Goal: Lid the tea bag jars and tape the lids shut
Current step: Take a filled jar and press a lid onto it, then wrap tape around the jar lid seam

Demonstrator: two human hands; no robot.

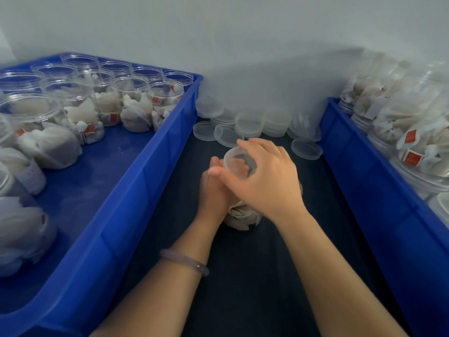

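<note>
One jar packed with tea bags sits in the middle of the dark desk, between two blue crates. One clear lid is on its mouth.

The left hand wraps the jar's left side, fingers curled round the wall. The right hand lies over the top, fingers spread and bent down round the lid's rim, thumb meeting the left hand's knuckles. Both forearms reach in from the near edge. The left wrist wears one pale bracelet.

Just beyond the hands, toward the far edge, three loose lids lie flat. Behind them are stacks of lids, too blurred to count.

The left crate holds more than ten open jars of tea bags. The right crate holds filled jars piled together; their number is unclear.
</note>
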